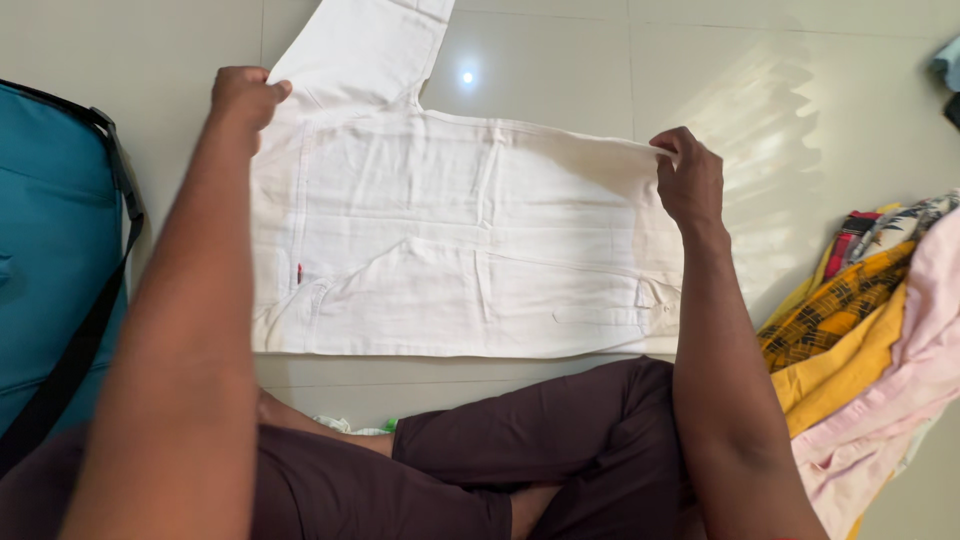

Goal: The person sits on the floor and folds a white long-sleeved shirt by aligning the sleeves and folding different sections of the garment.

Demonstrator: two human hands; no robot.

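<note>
Pale glossy tile floor (560, 60) w/ grout lines. White garment (450, 240) lies flat at centre, sleeve running to 12 o'clock. Teal bag (50, 240) w/ black strap at 9. Heap of clothes (870, 340), yellow, pink, plaid, at 3–4. Small dark cloth bit at 2, edge of view.

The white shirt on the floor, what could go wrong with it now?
1. The shirt is gripped only at its far edge by the left hand and right hand, so it might sag or crease unevenly.
2. The sleeve sticks out beyond it and could bunch up.
3. The clothes pile lies close and might get mixed in.
</note>
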